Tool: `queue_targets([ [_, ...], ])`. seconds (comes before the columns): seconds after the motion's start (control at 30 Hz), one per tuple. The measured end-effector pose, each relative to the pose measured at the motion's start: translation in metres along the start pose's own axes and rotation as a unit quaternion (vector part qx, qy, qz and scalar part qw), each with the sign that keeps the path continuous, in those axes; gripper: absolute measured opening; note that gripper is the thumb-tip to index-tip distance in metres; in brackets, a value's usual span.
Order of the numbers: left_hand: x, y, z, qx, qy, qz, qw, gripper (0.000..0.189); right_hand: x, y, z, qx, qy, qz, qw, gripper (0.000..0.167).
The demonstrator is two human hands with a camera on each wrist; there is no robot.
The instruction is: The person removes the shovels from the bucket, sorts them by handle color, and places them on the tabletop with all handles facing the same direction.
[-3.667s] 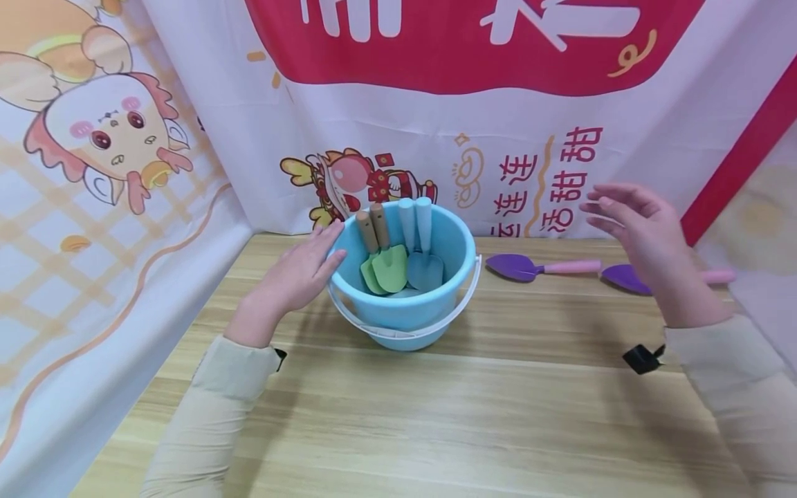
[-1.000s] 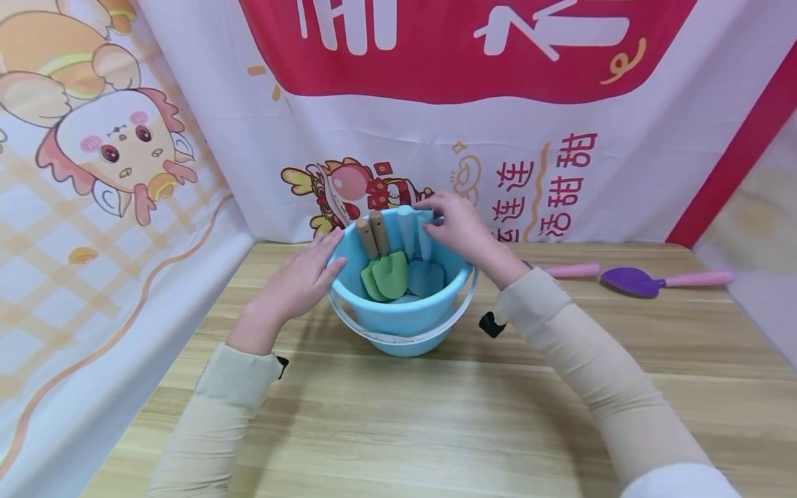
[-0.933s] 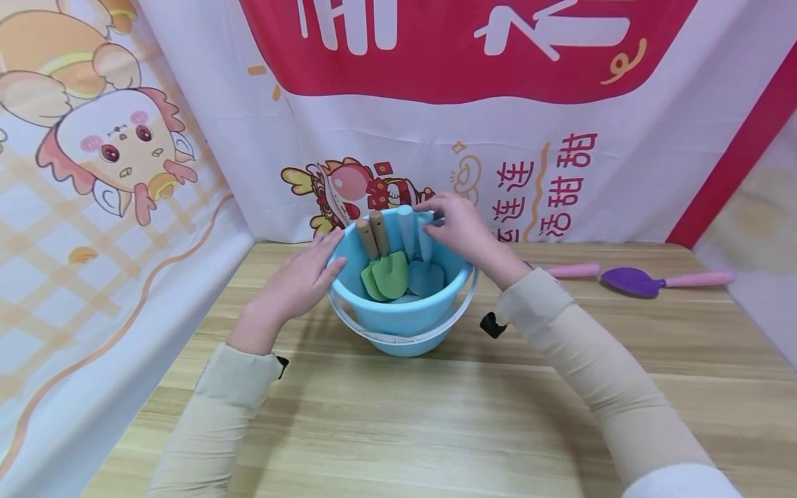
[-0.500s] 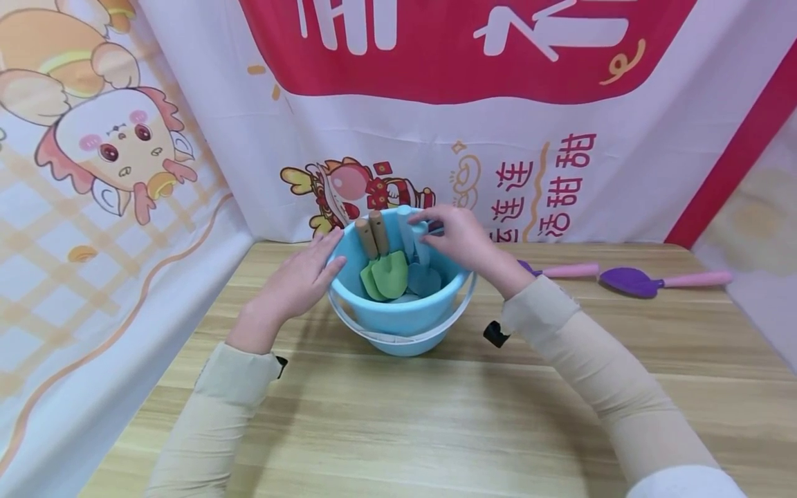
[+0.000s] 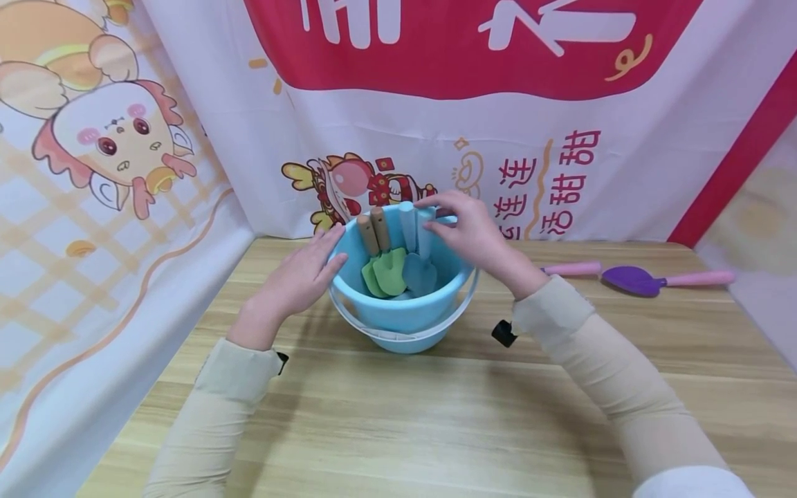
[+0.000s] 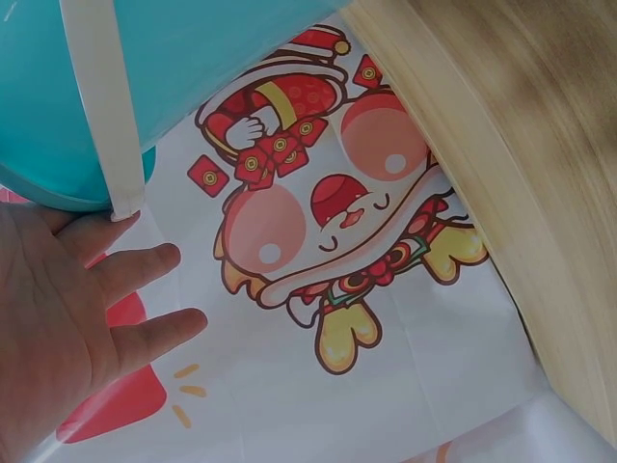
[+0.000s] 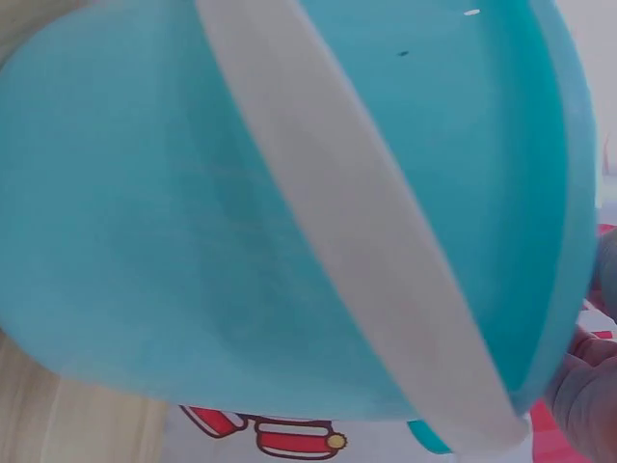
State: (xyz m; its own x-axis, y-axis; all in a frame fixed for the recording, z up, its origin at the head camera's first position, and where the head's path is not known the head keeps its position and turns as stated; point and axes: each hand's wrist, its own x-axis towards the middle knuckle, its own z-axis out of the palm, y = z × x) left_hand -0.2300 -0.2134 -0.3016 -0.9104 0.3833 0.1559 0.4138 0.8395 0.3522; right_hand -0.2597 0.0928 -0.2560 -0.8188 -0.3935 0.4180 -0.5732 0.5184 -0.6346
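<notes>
A light blue bucket [image 5: 405, 311] stands on the table with several small garden trowels upright inside. My left hand [image 5: 299, 273] rests on the bucket's left rim, fingers straight; in the left wrist view this hand [image 6: 48, 318] has its fingers spread beside the bucket. With fingertips and thumb, my right hand [image 5: 476, 232] pinches the top of one blue trowel [image 5: 420, 274], whose blade is still inside the bucket. Another blue trowel [image 5: 407, 225] stands just left of it. Two green trowels [image 5: 391, 273] with brown handles lean at the left inside.
Two purple trowels [image 5: 631, 280] with pink handles lie right of the bucket, one partly hidden by my right wrist. The bucket's white handle [image 7: 337, 212] hangs down its front. A printed cloth [image 5: 373, 124] rises behind the wooden table [image 5: 386, 422].
My right hand has come from the right side over to the bucket and taken hold of a blue trowel. Its blade has shifted slightly left. The left hand has stayed at the rim.
</notes>
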Motion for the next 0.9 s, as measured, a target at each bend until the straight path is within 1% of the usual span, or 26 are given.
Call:
queue_targets([
  [0.33, 0.000, 0.000, 0.000, 0.003, 0.000, 0.000, 1.0000, 0.071, -0.009, -0.004, -0.011, 0.029, 0.055, -0.036, 0.9974, 0.030],
  [0.53, 0.000, 0.000, 0.000, 0.001, -0.002, -0.004, 1.0000, 0.072, -0.016, -0.006, -0.016, 0.045, 0.076, -0.053, 0.9946, 0.030],
  [0.67, 0.000, 0.001, 0.000, 0.003, -0.004, -0.007, 1.0000, 0.072, -0.021, -0.006, -0.020, 0.058, 0.097, -0.071, 0.9911, 0.030],
  [0.9, 0.000, 0.002, -0.001, 0.004, -0.004, -0.008, 1.0000, 0.071, -0.029, -0.005, -0.026, 0.098, 0.141, -0.100, 0.9801, 0.032],
])
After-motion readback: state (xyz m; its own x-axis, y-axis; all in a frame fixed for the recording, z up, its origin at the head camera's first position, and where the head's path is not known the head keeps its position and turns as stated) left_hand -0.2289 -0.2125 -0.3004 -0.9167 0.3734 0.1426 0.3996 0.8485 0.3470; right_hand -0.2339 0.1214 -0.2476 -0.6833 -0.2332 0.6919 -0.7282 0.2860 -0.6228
